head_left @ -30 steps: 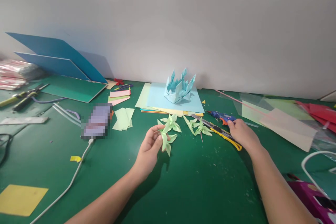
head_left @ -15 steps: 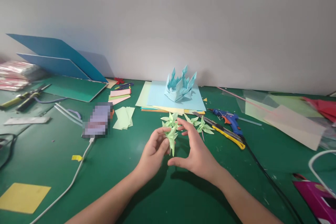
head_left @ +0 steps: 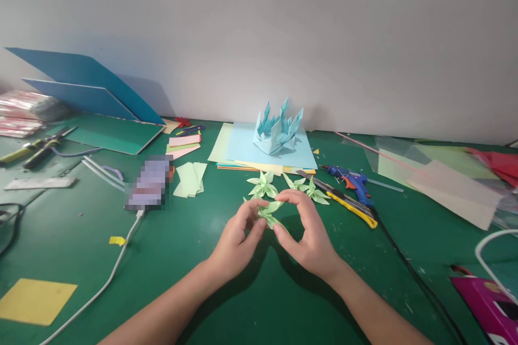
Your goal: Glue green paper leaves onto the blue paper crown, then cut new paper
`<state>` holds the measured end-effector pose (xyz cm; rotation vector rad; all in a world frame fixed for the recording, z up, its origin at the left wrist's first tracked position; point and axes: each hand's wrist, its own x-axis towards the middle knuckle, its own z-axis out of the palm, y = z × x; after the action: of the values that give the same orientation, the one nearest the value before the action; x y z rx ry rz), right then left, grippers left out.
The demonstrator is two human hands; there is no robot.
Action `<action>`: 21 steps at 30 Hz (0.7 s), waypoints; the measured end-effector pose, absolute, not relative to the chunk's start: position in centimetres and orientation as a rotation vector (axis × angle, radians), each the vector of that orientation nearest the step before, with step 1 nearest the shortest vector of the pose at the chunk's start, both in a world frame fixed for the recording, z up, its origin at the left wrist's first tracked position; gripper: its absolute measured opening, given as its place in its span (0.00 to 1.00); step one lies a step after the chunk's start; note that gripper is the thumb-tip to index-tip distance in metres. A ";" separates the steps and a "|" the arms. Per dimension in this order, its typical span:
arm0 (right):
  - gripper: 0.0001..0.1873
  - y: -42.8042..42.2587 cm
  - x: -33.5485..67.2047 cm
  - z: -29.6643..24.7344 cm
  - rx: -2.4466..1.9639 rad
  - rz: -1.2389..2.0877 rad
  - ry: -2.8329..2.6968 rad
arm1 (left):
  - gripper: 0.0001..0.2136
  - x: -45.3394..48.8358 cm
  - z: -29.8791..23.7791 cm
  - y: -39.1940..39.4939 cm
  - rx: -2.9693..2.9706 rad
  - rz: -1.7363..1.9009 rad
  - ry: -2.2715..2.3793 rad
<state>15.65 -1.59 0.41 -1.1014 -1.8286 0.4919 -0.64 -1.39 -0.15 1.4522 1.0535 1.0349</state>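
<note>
A light green folded paper flower (head_left: 268, 214) is held up between my two hands, above the table. My left hand (head_left: 237, 237) pinches it from the left with thumb and fingers. From the right, my right hand (head_left: 311, 234) curves round it, forefinger at an upper petal and thumb at a lower one. Just behind lies a matching green paper flower (head_left: 263, 185). To its right are two more, a paler flower (head_left: 296, 183) partly behind my right fingers and another flower (head_left: 317, 192) beside the utility knife (head_left: 352, 208).
A blue folded-paper piece (head_left: 275, 135) stands on stacked paper sheets (head_left: 234, 145). Right of my hands lies a blue glue gun (head_left: 358, 186) with a black cord. To the left are green paper slips (head_left: 190, 179), a phone (head_left: 149, 183) on a white cable, and pliers (head_left: 40, 148).
The flower in my left hand has turned from upright to tilted sideways. My right hand has closed in from open, bringing thumb and forefinger to the petals. The camera view has dipped slightly.
</note>
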 end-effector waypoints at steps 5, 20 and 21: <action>0.09 -1.4 15.7 0.7 -1.142 0.374 -1.880 | 0.10 -0.8 -0.5 -1.3 1.489 1.040 1.056; 0.03 -1.3 15.5 0.2 -1.120 0.074 -1.906 | 0.10 -0.9 -0.2 -1.2 1.731 0.950 1.090; 0.03 -1.3 15.5 0.2 -1.114 0.069 -1.906 | 0.10 -0.9 -0.2 -1.2 1.737 0.952 1.089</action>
<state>15.52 -1.30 0.21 -1.1137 -1.9059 0.0687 -0.89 -1.18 -0.21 1.7368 1.0889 0.9518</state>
